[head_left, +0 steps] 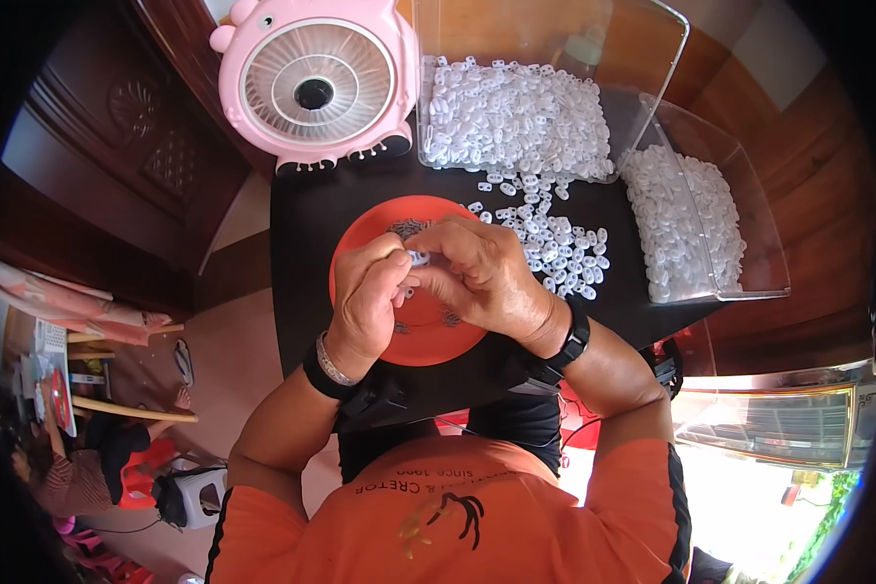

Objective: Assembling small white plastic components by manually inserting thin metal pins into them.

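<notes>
My left hand [365,302] and my right hand [496,277] meet above a round orange plate [433,346]. Between their pinched fingertips is a small white oval plastic piece [418,259] with dark holes; fingers partly cover it. Small grey metal parts [411,228] lie in a heap at the plate's far side, and a few more metal parts [452,318] sit near its close side. Just right of the plate, many loose white oval pieces [565,255] like the held one are spread on the black table [307,234].
A pink animal-shaped fan [313,92] stands at the back left. Behind the loose pieces are a large clear bin [516,117] and a smaller clear bin [686,224], both filled with white pieces. Another person [92,457] is low at the left, by a small table.
</notes>
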Demonstrator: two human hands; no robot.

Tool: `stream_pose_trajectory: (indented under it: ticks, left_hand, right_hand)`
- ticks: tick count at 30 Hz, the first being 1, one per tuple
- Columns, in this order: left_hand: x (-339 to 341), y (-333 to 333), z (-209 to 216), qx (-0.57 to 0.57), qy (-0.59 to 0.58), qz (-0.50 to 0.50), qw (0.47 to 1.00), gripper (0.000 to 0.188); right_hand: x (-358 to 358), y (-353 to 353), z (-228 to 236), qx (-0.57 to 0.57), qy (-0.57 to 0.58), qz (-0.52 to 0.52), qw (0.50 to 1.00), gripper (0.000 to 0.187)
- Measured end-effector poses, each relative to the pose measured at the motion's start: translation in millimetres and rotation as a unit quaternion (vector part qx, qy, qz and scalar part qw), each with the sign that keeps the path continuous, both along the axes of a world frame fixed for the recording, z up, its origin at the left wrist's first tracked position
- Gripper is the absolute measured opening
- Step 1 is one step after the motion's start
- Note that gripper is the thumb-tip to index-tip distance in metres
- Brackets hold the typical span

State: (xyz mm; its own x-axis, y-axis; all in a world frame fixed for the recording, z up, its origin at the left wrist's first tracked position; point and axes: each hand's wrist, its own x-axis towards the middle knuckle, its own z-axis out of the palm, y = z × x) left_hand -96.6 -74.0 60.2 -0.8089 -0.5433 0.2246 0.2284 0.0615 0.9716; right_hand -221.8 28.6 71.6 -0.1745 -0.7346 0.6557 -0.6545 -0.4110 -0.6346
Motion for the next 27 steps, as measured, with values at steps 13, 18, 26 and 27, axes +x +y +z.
stream_pose_trajectory:
  ticks: [13, 18, 26, 27]
  left_hand:
    - [0.7, 8.9, -1.1, 0.008, 0.035, 0.018, 0.999, 0.032]
    - [0.5, 1.1, -8.0, 0.000, 0.061, 0.009, 0.998, 0.027]
    - [-3.1, 0.3, -5.3, -0.086, 0.044, 0.041, 0.994, 0.034]
    - [-3.8, -0.1, -4.6, -0.085, 0.045, 0.040, 0.995, 0.034]
  right_hand:
    - [-6.3, 1.1, -4.6, -0.046, 0.093, 0.005, 0.995, 0.028]
    - [-5.5, -1.9, -5.0, -0.040, 0.070, 0.010, 0.997, 0.039]
    - [-5.1, -1.9, -5.0, -0.008, 0.000, 0.016, 1.000, 0.043]
    - [-6.2, -1.3, -5.0, 0.001, 0.004, 0.016, 1.000, 0.042]
